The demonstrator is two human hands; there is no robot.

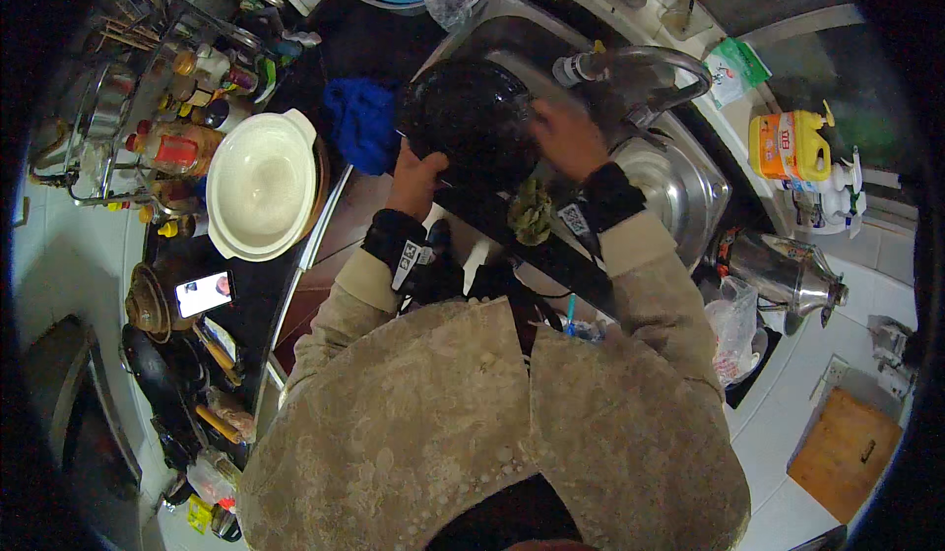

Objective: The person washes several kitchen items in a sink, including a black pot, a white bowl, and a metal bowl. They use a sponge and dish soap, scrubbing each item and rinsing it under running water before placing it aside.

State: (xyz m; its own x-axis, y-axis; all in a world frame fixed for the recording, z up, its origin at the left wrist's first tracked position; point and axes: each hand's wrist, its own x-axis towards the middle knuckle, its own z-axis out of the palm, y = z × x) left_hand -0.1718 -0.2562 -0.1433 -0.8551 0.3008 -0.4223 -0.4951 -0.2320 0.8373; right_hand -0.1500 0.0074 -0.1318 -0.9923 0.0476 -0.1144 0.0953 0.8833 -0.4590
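A dark round pot [472, 119], wet and shiny, is held tilted over the near left part of the steel sink [502, 23]. My left hand [417, 178] grips its near left rim, thumb on top. My right hand [570, 137] is at the pot's right side, fingertips against it and blurred; what they hold, if anything, is hidden. A crumpled greenish-brown thing [530, 211], perhaps a scrubber, lies on the black counter edge just below the pot. Left of the pot is a bunched blue cloth [362, 124].
A cream two-handled casserole dish [262, 182] stands at the left, near a rack of bottles [177, 148] and a lit phone [204, 294]. The curved faucet [690, 71] arches over the sink. At right are a steel basin [657, 182], a yellow detergent bottle [790, 145] and a metal flask [786, 270].
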